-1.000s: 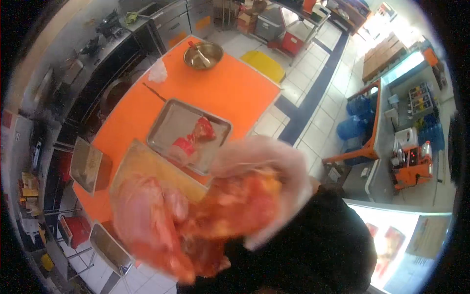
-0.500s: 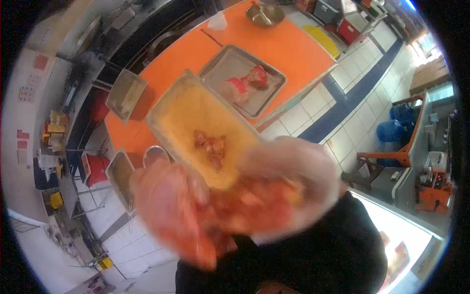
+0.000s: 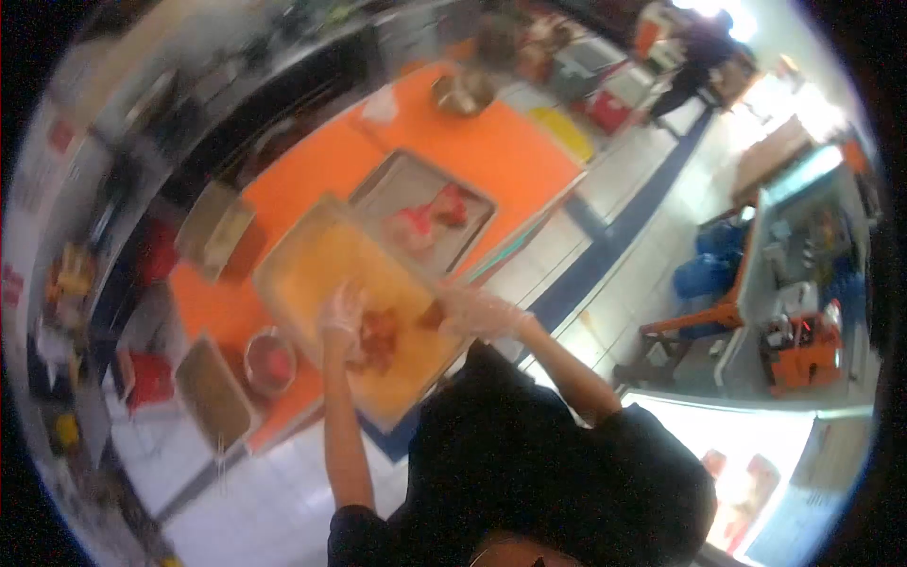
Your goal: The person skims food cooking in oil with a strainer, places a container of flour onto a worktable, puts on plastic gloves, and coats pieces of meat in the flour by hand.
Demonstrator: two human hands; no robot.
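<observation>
A deep metal pan [image 3: 271,267] holds yellow powder [image 3: 326,248] with a heap of raw meat pieces [image 3: 380,342] lying in it. My left hand [image 3: 343,310], in a clear plastic glove, is over the powder just beside the meat, its fingers stretched out. At the pan's right edge is my right hand [image 3: 484,314], gloved too. A small brownish-red piece [image 3: 432,317] shows at its fingertips; blur hides whether the hand grips it. Behind the pan, a flat metal tray [image 3: 380,187] carries red-and-white wrapped packs [image 3: 425,219].
The orange table [image 3: 321,161] also bears a steel bowl [image 3: 463,94], a white bag [image 3: 380,106], a round metal bowl with something pink [image 3: 270,363] and metal pans [image 3: 215,231] on the left. A lit display case [image 3: 746,444] stands at lower right. A person [image 3: 694,61] is far off.
Both hands have dropped from close to the camera, where they held raw red meat, down to the pan. The heap in the powder looks larger. The camera view has shifted and tilted.
</observation>
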